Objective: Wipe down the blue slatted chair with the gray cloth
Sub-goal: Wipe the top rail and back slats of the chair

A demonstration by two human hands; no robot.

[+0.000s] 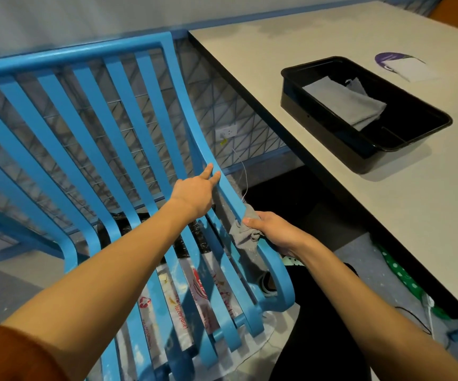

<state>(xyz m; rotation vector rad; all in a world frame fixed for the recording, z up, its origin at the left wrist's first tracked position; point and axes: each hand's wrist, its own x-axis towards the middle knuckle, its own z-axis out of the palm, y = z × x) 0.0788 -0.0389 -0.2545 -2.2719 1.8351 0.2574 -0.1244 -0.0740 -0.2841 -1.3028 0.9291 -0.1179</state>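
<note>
Cloth (245,233) gripped by right hand (274,232) at chair (85,52) rail | left hand (195,195) (fingers straight) touching

Losing the blue slatted chair (71,55) past the left and near edges. Making out only two fingertips of the left hand (195,196) on the right rail (195,127). Missing most fingers of the right hand (277,232), tucked behind the gray cloth (245,235) and rail. Failing to read the slat-broken print on the sheet (195,284) under the seat, or the small purple label (404,67).
</note>
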